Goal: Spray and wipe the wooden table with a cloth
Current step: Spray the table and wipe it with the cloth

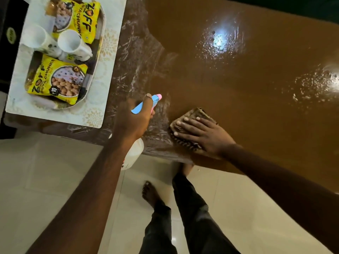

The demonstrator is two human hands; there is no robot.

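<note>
Left hand (135, 118): fingers curled round the spray bottle (134, 153), nozzle aimed at the wooden table (256, 88) just ahead, probably for another squirt. Right hand (203, 134): spread flat beside it, pressing the cloth (194, 112) onto the table to wipe. Beyond the left hand: tray (103, 24) containing two snack packets (60, 79) and two white cups (69, 42).

Printed matter, all at ten o'clock of the view:
- Far yellow packet (80, 21): "ZOFF", "CHUNKS".
- Near yellow packet (55, 79), at six o'clock from the first: "ZOFF", "CHUNKS", "10" in a black roundel.
- Oval label (11, 35) on dark object (5, 61): unreadable.
</note>
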